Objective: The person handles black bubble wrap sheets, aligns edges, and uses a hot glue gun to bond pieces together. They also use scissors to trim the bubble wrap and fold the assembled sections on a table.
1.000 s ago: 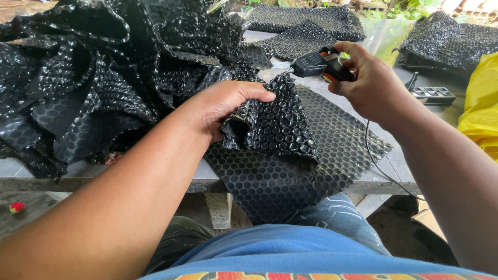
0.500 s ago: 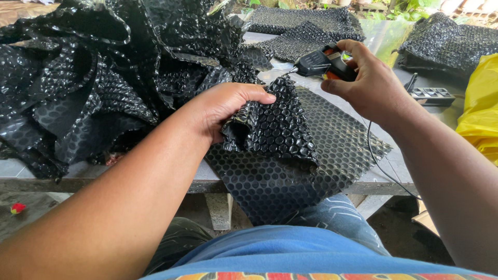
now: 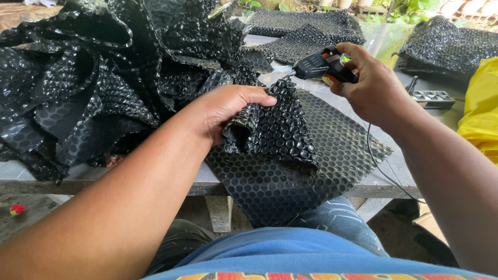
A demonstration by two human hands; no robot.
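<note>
At the far left of the tabletop [image 3: 78,173], a big heap of black bubble sheeting [image 3: 104,67] is piled up, crumpled and glossy, reaching from the left edge towards the middle; it lies loose, within easy reach of the left arm. On the ground below the left edge a small red thing [image 3: 17,209] lies, too small to tell what it is.

Towards the middle, the left hand [image 3: 228,111] is clenched on a folded piece of black bubble sheet [image 3: 275,129], thumb on top and fingers tucked beneath, pinching the fold so that its upper tip stands up. That piece rests on a flat black honeycomb-patterned sheet [image 3: 311,171], which hangs over the near edge of the tabletop above the person's lap.

Just right of the raised tip, the right hand [image 3: 373,91] grips a black and orange hand tool [image 3: 324,65], seemingly a glue gun, with its nozzle meeting the tip of the folded piece. A thin cord [image 3: 381,168] hangs down over the near edge.

Near the right edge lie a grey power strip [image 3: 433,97], another black pile [image 3: 451,46] at the far right corner, and yellow plastic [image 3: 480,109]. More folded black pieces [image 3: 306,28] lie along the far edge.
</note>
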